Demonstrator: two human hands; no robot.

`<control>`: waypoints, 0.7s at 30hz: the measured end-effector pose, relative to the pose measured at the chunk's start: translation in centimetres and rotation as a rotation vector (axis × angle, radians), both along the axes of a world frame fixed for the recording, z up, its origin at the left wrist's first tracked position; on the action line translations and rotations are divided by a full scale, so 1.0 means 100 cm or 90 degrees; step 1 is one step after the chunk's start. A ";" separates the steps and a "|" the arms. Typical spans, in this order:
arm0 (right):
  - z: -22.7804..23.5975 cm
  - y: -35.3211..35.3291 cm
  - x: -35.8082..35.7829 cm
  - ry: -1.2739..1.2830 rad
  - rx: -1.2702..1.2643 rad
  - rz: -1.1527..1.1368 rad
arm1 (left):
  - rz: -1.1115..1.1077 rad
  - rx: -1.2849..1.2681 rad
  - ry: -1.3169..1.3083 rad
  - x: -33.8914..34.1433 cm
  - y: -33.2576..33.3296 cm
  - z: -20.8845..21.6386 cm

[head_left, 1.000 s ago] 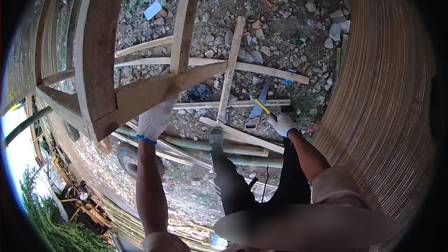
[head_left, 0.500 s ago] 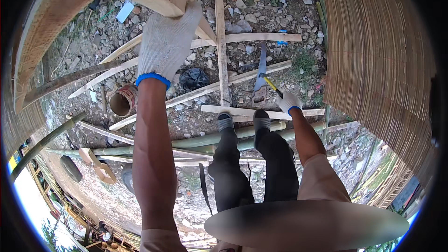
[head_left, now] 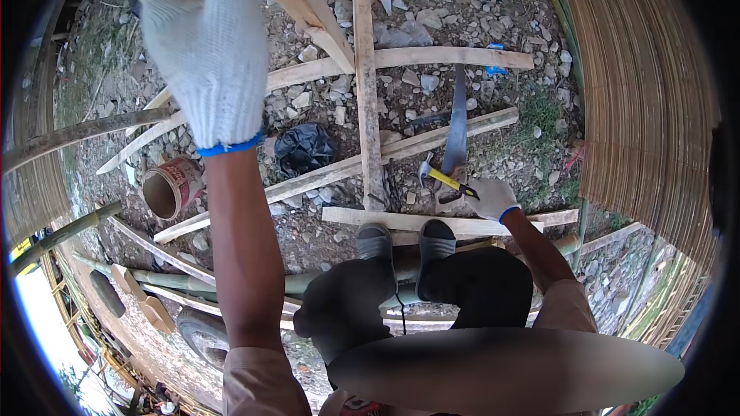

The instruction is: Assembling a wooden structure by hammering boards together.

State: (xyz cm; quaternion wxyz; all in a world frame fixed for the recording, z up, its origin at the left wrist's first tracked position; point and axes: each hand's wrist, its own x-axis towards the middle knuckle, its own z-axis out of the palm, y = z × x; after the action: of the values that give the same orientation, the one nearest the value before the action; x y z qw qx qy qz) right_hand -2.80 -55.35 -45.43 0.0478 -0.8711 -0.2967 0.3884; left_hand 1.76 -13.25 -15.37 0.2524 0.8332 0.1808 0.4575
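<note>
My right hand, in a white knit glove with a blue cuff, is closed around the handle of a claw hammer. The hammer has a yellow and black handle, and its head points left. Just beyond it lies a handsaw on the ground, its grip partly behind the hammer. My left hand, gloved the same way, is raised close to the view at the top left. Its fingertips run out of the picture, so what they hold is hidden. Right beside that hand, a pale wooden post slants down.
Several wooden strips lie crossed on stony ground. A bucket rests tilted at left, near a black plastic bag. Bamboo poles lie around my feet. A slatted bamboo screen stands along the right.
My left hand has come up and left, nearer the view. The large curved timber at upper left has left the picture. The hammer has swung to point left, and my knees are more bent.
</note>
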 end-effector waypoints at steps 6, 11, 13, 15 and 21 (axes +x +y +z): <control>-0.004 0.165 0.000 -0.005 0.303 -0.072 | -0.125 -0.383 0.485 -0.119 0.006 -0.275; -0.067 0.243 -0.008 -0.018 0.272 -0.285 | -0.369 -0.206 0.728 -0.187 -0.048 -0.357; -0.080 0.229 0.003 0.035 0.271 -0.355 | -0.450 -0.367 0.665 -0.184 -0.057 -0.348; -0.089 0.209 0.009 0.089 0.367 -0.486 | -0.465 -0.390 0.634 -0.176 -0.052 -0.347; -0.064 0.157 -0.015 0.029 0.430 -0.456 | -0.277 0.062 0.587 -0.145 -0.013 -0.384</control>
State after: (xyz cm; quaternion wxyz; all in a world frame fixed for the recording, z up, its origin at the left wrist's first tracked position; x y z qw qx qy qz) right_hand -4.32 -39.65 -51.85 0.4646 -0.8455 -0.0872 0.2483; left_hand -12.78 -14.52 -53.80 0.1967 0.9776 0.0738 -0.0132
